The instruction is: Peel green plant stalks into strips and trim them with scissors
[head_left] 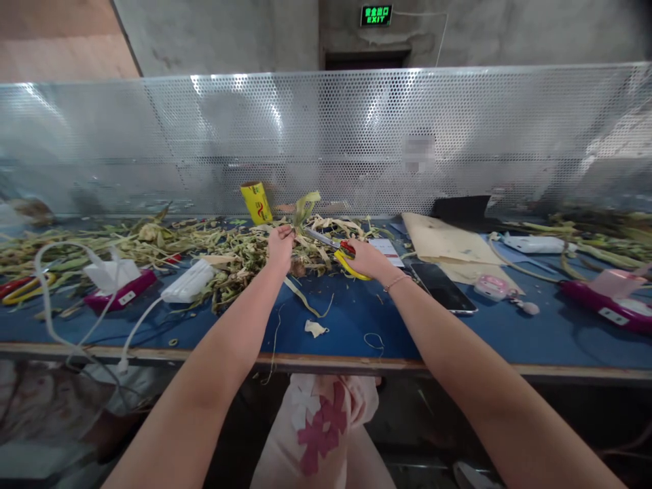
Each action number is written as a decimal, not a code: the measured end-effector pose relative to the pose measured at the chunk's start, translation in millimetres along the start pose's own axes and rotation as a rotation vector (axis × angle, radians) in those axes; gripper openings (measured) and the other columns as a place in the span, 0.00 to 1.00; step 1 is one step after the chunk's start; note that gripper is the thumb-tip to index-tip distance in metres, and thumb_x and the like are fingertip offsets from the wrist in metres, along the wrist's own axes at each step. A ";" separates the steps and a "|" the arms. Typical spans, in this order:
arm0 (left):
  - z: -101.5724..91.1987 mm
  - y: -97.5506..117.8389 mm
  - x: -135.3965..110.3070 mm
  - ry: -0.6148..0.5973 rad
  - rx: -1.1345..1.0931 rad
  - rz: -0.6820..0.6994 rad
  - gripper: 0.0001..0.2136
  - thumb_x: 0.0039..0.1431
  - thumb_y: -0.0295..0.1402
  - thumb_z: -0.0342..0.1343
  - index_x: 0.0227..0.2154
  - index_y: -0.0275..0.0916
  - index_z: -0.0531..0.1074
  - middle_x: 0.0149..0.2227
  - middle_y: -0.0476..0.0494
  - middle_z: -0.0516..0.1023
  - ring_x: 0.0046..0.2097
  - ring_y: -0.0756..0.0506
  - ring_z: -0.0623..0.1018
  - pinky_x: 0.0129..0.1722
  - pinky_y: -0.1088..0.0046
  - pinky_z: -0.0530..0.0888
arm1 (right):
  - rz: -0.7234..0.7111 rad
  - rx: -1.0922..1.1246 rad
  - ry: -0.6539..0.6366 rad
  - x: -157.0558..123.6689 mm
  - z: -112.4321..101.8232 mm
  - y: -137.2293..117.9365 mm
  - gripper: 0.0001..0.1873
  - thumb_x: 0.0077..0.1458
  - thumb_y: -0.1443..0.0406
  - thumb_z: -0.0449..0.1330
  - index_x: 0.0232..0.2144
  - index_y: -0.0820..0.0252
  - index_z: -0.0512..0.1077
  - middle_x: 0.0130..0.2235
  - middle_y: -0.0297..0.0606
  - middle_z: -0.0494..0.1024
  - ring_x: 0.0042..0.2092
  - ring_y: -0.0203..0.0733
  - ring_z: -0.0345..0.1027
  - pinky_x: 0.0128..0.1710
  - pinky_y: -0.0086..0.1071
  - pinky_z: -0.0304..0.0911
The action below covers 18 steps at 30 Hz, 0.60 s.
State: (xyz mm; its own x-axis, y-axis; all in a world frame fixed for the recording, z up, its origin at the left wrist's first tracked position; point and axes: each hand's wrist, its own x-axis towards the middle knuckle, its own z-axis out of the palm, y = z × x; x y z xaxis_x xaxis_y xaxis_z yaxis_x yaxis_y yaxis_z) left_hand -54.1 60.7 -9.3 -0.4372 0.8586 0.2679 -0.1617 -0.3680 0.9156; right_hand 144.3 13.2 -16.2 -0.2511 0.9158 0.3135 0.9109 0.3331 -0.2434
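My left hand [280, 248] is closed in a pinch on a curled green leaf strip [304, 207] that stands up from a heap of dried leaves [224, 255] on the blue table [346, 319]. Just to the right, my right hand [367, 259] grips yellow-and-red-handled scissors [340, 252]. Their blades point left toward the leaf strip, close to my left fingers.
Leaf scraps spread along the table's back up to a perforated metal screen [356, 136]. A yellow roll [256, 202], white charger with cables [187, 282], pink tissue holder [119, 285], phone [442, 286], brown paper [448, 246] and pink items at right lie around.
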 end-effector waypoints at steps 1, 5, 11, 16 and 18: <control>-0.8 -0.2 0.5 0.006 0.015 0.013 0.09 0.42 0.17 0.50 0.25 0.36 0.63 0.25 0.51 0.68 0.28 0.55 0.70 0.33 0.78 0.68 | -0.021 0.002 0.000 -0.1 0.1 0.2 0.23 0.51 0.50 0.50 0.39 0.63 0.64 0.39 0.47 0.73 0.39 0.44 0.67 0.34 0.30 0.57; -3.7 -1.9 2.0 -0.024 0.065 0.060 0.09 0.41 0.17 0.51 0.26 0.36 0.63 0.28 0.49 0.70 0.32 0.53 0.71 0.39 0.75 0.68 | -0.086 0.016 -0.011 0.0 1.9 1.8 0.22 0.50 0.49 0.50 0.35 0.63 0.66 0.35 0.44 0.73 0.34 0.41 0.66 0.31 0.29 0.55; -5.8 -2.7 3.4 -0.065 0.104 0.095 0.09 0.41 0.18 0.51 0.26 0.37 0.64 0.28 0.49 0.71 0.33 0.52 0.72 0.40 0.72 0.68 | -0.137 0.074 0.009 2.0 5.5 4.3 0.20 0.50 0.51 0.50 0.31 0.63 0.66 0.30 0.42 0.72 0.30 0.38 0.63 0.28 0.28 0.53; -2.7 -1.3 1.5 -0.085 0.088 0.076 0.10 0.40 0.15 0.49 0.25 0.36 0.63 0.27 0.49 0.71 0.31 0.52 0.72 0.39 0.73 0.68 | -0.140 0.114 0.017 2.9 5.6 4.3 0.22 0.48 0.47 0.51 0.28 0.62 0.65 0.28 0.39 0.69 0.27 0.36 0.60 0.26 0.28 0.51; -1.6 -0.8 0.5 -0.089 0.076 0.065 0.11 0.40 0.15 0.48 0.25 0.36 0.63 0.26 0.50 0.71 0.30 0.53 0.72 0.38 0.74 0.68 | -0.137 0.124 0.013 3.4 6.2 4.7 0.22 0.48 0.47 0.51 0.28 0.62 0.65 0.27 0.38 0.69 0.27 0.35 0.59 0.26 0.27 0.51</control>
State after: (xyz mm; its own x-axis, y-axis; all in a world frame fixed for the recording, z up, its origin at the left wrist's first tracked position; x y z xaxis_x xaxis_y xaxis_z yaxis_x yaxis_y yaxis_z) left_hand -55.5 60.9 -10.4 -0.3633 0.8633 0.3502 -0.0667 -0.3991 0.9145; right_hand 145.6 19.2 -22.0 -0.3650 0.8573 0.3630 0.8212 0.4802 -0.3084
